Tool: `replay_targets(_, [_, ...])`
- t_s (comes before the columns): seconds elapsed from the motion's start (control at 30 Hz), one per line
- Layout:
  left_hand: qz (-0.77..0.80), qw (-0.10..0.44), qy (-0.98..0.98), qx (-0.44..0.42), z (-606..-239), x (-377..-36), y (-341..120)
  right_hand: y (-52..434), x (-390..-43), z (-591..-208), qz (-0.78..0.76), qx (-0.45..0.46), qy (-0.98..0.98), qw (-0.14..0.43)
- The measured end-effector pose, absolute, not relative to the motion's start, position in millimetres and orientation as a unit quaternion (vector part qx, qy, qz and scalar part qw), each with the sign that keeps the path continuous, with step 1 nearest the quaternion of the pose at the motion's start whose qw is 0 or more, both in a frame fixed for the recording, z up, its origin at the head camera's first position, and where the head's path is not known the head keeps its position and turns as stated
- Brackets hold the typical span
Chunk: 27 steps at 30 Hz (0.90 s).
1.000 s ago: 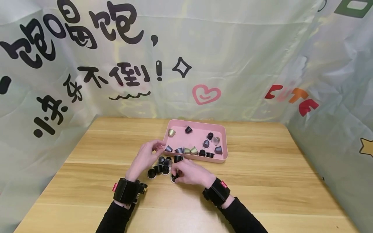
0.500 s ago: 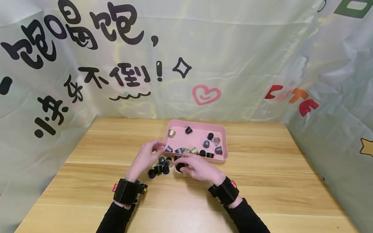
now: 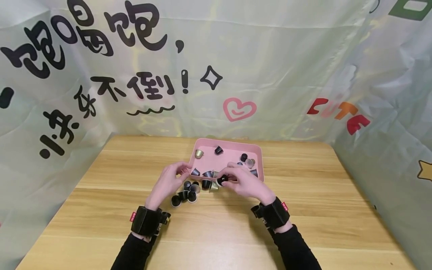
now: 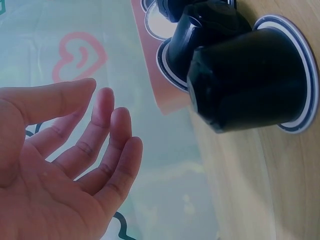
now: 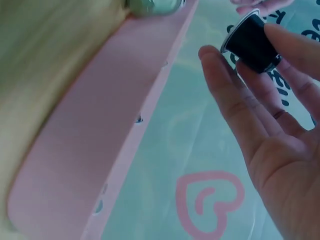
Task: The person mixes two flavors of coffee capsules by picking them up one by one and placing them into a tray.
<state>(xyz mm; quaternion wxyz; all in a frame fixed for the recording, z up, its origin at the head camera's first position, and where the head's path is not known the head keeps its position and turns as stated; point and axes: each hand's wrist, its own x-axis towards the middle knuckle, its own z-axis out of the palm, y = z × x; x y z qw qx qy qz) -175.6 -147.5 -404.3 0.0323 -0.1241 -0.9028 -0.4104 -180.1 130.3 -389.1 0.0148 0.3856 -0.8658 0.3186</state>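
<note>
A wood-grain surface (image 3: pixel 216 236) fills the lower half of the head view, backed by pale cloth (image 3: pixel 287 67) with black lettering (image 3: pixel 184 78) at upper left and a pink heart (image 3: pixel 239 109) near the centre. At mid-frame a pink tray (image 3: pixel 210 164) holds scattered capsules; loose black capsules (image 3: pixel 183 195) cluster below its left corner, with a gold capsule (image 3: pixel 214 186) to their right. The right hand's (image 3: pixel 248 182) grip pinches a dark capsule (image 3: pixel 222 180), seen against the tray's lower edge. The left hand (image 3: pixel 168 182), fingers loosely bent, holds nothing; whether it touches the tray is unclear. The right hand hides the tray's lower right part. The sleeves (image 3: pixel 131 255) run off the bottom edge. A pale shape (image 5: pixel 156 6) at the right-wrist view's top is cropped and blurred.
</note>
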Motion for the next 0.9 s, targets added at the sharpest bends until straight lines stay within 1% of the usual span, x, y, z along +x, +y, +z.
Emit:
replay_targets(0.3, [-0.412, 0.032, -0.902, -0.125, -404, -175, -147, 136, -190, -385, 0.332, 0.362, -0.871, 0.031])
replay_targets(0.57, [-0.413, 0.030, -0.902, -0.122, -406, -175, -147, 134, -198, -385, 0.312, 0.308, -0.895, 0.084])
replay_targets(0.9, [-0.414, 0.031, -0.901, -0.122, -405, -175, -147, 131, -206, -390, 0.314, 0.241, -0.911, 0.119])
